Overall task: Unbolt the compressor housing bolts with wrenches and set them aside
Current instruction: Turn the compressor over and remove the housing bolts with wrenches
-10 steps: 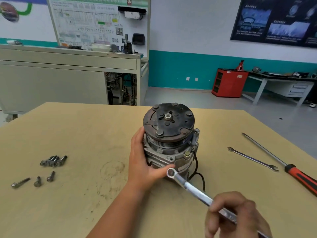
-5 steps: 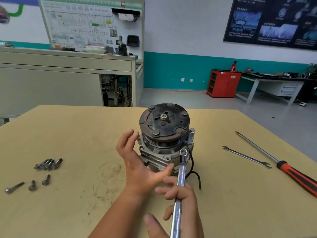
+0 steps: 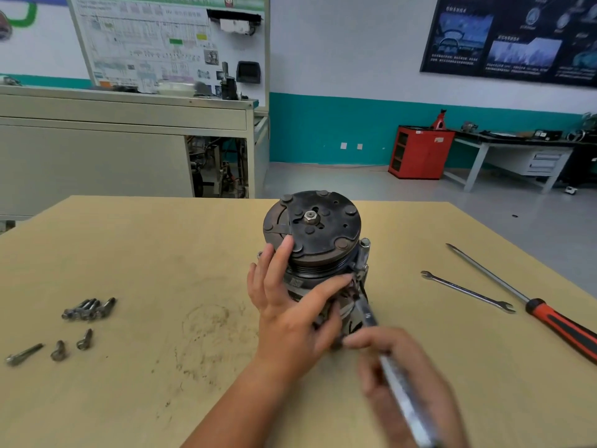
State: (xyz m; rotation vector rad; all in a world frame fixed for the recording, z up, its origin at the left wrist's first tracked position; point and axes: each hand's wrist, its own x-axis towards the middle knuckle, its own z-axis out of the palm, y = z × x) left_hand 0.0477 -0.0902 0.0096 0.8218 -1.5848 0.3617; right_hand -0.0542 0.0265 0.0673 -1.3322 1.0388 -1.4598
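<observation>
Compressor (image 3: 319, 227) stands upright on the table (image 3: 161, 253), clutch plate facing up, directly ahead of both hands. Left hand (image 3: 290, 315): spread flat, fingers straight and pointing up along the near-left side of the pulley, fingertips reaching the edge of the clutch plate. Its thumb is stretched out to the right across the front of the housing, and the palm lies against the housing body. It braces the unit and grasps nothing. Right hand (image 3: 429, 383): nearest the camera, below and to the right of the left hand, motion-blurred, fingers curled round the shaft of a wrench (image 3: 366, 313). The shaft runs up and leftward from this hand to the lower right front of the housing, ending just beside the left thumb tip. The wrench head sits among dark housing parts there; cannot tell whether it is seated on a bolt head. Well out to the left of the left hand, apart from the compressor: a tight cluster of bolts (image 3: 89, 309) lying side by side, and nearer the camera three more lying singly, none touching. To the right of the right hand, well apart from it: an open-end wrench (image 3: 468, 292) flat on the table, and just beyond it a long screwdriver (image 3: 562, 324) with a red and black handle. The two lie roughly parallel, not touching.
</observation>
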